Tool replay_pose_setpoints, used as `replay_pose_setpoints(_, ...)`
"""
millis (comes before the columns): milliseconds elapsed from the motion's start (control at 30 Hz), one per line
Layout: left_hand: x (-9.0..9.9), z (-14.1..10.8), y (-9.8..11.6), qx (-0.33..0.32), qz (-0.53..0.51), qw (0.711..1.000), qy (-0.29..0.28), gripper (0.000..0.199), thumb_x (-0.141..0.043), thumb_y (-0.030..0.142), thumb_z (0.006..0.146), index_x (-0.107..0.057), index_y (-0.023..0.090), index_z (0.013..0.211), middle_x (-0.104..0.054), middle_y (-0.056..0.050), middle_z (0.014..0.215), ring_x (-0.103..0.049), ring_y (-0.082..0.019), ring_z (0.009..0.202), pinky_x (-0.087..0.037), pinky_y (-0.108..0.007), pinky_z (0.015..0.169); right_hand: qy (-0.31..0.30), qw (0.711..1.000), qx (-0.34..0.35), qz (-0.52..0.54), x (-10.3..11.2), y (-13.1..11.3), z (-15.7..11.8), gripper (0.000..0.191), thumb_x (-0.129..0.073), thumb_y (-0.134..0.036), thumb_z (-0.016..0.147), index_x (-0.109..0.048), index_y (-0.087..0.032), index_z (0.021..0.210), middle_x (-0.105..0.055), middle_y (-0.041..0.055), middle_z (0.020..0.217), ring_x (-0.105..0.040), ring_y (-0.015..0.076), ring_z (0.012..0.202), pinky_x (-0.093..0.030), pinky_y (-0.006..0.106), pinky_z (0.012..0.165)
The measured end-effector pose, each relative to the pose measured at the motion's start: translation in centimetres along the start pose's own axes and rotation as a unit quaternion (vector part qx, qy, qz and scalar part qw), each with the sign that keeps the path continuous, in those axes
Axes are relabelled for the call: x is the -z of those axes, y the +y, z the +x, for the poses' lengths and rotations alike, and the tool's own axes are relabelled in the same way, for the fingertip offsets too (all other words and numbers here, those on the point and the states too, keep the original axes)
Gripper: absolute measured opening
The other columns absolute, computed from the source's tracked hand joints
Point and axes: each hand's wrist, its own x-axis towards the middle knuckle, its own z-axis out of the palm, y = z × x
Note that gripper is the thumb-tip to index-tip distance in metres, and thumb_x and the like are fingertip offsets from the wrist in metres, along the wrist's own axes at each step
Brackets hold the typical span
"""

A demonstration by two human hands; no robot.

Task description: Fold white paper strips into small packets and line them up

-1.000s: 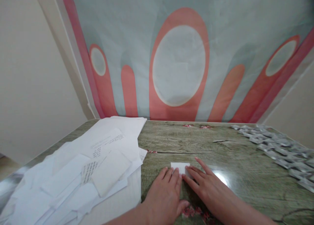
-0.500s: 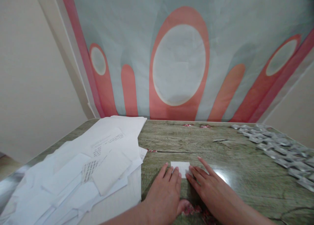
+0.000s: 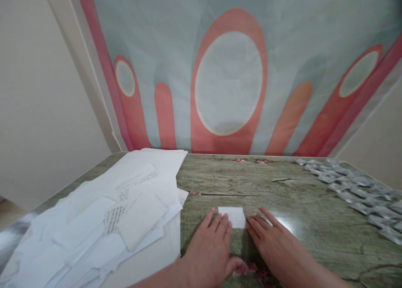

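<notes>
A small white piece of paper (image 3: 235,214) lies flat on the wood-grain table in the head view. My left hand (image 3: 210,244) rests over its left side, palm down, with the fingertips pressing on the paper and the thumb out to the right. At the paper's right edge is my right hand (image 3: 273,240), its fingers stretched out flat towards the sheet. Both hands are open and grip nothing. The lower left part of the paper is hidden under my left fingers.
A large heap of loose white paper sheets (image 3: 84,225), some printed, covers the table's left side. Rows of folded grey-white paper pieces (image 3: 354,191) lie along the right. Behind the table (image 3: 226,179) hangs a backdrop (image 3: 176,37) with pink and orange shapes.
My right hand has slid slightly to the right, off the paper, so more of its right edge shows. My left hand and the paper stay in place.
</notes>
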Motion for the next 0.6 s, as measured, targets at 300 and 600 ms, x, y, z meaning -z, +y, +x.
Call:
replay_pose_setpoints(300,-0.4,-0.1,0.0,-0.006,0.006,1.000,0.020,0.059,-0.032,0.055,0.089,-0.045,0.013,0.129,-0.042,-0.016,0.134,-0.038,-0.030,0.125,-0.016,-0.046,0.107,0.014,0.999,-0.006,0.030,-0.1,0.0,0.5,0.023,-0.055,-0.011,0.072,-0.069,-0.012,0.091,-0.066,0.0127,0.101,-0.057,0.0223,0.093,-0.030,0.044,0.100)
replay_pose_setpoints(600,-0.8,-0.1,-0.2,-0.013,0.018,0.999,0.049,0.056,-0.031,0.052,0.090,-0.046,0.013,0.127,-0.045,-0.015,0.132,-0.042,-0.028,0.121,-0.018,-0.044,0.106,0.082,0.996,0.004,0.021,-1.0,-1.2,1.3,0.029,-0.059,-0.018,0.071,-0.067,-0.011,0.098,-0.064,0.0105,0.104,-0.053,0.0238,0.099,-0.031,0.042,0.098)
